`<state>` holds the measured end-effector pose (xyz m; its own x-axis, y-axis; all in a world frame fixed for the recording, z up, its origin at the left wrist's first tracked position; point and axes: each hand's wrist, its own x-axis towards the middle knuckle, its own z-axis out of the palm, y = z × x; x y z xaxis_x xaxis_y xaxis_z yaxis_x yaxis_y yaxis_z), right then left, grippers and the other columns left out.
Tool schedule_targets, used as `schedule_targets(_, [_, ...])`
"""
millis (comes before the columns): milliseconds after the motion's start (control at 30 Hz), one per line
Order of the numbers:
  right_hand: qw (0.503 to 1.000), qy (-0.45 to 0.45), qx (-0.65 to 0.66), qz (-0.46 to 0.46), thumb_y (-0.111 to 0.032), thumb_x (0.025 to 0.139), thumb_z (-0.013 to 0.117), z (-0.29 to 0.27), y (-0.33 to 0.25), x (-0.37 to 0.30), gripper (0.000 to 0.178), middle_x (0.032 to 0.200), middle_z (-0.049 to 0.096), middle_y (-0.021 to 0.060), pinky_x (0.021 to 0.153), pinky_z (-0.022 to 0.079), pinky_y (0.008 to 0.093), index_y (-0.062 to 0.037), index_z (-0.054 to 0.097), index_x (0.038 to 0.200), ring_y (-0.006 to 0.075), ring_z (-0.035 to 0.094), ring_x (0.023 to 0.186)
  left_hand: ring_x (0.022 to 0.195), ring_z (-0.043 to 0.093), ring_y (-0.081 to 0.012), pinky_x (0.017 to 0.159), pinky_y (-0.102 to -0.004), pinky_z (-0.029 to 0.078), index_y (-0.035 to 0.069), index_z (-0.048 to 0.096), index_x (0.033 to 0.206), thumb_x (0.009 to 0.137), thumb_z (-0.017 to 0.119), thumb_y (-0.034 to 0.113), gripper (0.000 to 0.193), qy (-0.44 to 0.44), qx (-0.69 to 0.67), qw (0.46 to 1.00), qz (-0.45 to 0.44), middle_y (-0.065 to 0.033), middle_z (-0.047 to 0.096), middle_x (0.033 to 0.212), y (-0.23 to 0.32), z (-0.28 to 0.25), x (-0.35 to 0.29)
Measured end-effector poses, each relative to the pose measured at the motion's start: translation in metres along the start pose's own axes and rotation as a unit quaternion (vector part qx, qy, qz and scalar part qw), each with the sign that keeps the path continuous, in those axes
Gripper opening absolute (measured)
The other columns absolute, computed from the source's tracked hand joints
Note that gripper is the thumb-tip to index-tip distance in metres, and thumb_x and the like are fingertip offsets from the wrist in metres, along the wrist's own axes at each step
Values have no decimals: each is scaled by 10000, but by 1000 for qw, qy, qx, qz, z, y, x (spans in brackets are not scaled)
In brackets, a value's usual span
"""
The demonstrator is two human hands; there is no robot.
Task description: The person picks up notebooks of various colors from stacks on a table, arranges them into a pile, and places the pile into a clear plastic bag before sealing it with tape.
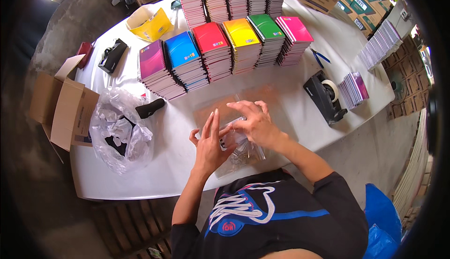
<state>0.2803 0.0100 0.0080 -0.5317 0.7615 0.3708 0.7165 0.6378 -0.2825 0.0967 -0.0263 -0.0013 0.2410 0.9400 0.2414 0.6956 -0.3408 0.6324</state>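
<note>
A crumpled clear plastic bag (246,153) lies at the front middle of the table, between my two hands. My left hand (211,148) holds its left side between thumb and index finger, the other fingers stretched upward. From the right, my right hand (258,125) pinches the plastic near the left fingertips, its other fingers loosely bent. A small black-and-white detail shows between the hands, too covered to make out. Under them is a flat transparent sheet (211,113) with a brownish tint.
Spiral notebooks in colourful stacks (213,38) stand beyond my hands. To the left are a plastic bag of crumpled paper (119,134), an open carton (70,106) and a black tape dispenser (112,55). Another dispenser (323,97), blue pliers (321,58) and more notebooks (354,90) sit at right.
</note>
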Motion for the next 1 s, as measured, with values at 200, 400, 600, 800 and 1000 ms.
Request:
schedule_targets(200, [983,-112,140,50,-58,692,645,-59,27,-32,250,1364,446,54,977,303,507,-185,715,896,232,444,1227,1175,522,-138,915,-446,200,264,693,1007,766,713,207,249,63,158,980,104,69,670,1089,-3,19,-15])
schedule_targets(400, [890,111,-148,416,-223,790,683,-123,193,-178,304,1161,587,75,879,446,378,-103,640,1066,265,569,1043,996,616,-98,841,-361,260,211,705,941,756,705,120,206,101,180,967,149,58,683,1044,3,27,-18])
schedule_targets(600, [724,-111,272,625,-473,818,655,-142,253,-219,332,745,527,-50,616,354,278,-149,643,892,81,459,721,991,620,-107,841,-345,263,189,712,928,747,707,113,196,92,180,969,144,49,687,1031,7,22,-16])
schedule_targets(800, [668,-47,512,537,-367,859,629,-139,277,-247,264,836,525,-50,682,442,301,-119,619,769,70,451,814,999,621,-120,858,-337,269,182,720,928,744,728,116,195,83,182,970,134,32,693,1024,11,23,-14])
schedule_targets(1000, [675,90,568,462,-218,862,623,-124,249,-315,231,1215,511,48,837,505,470,-36,643,720,153,478,1135,986,622,-160,818,-333,357,149,721,939,732,727,68,222,86,165,973,139,2,686,1010,12,23,-14])
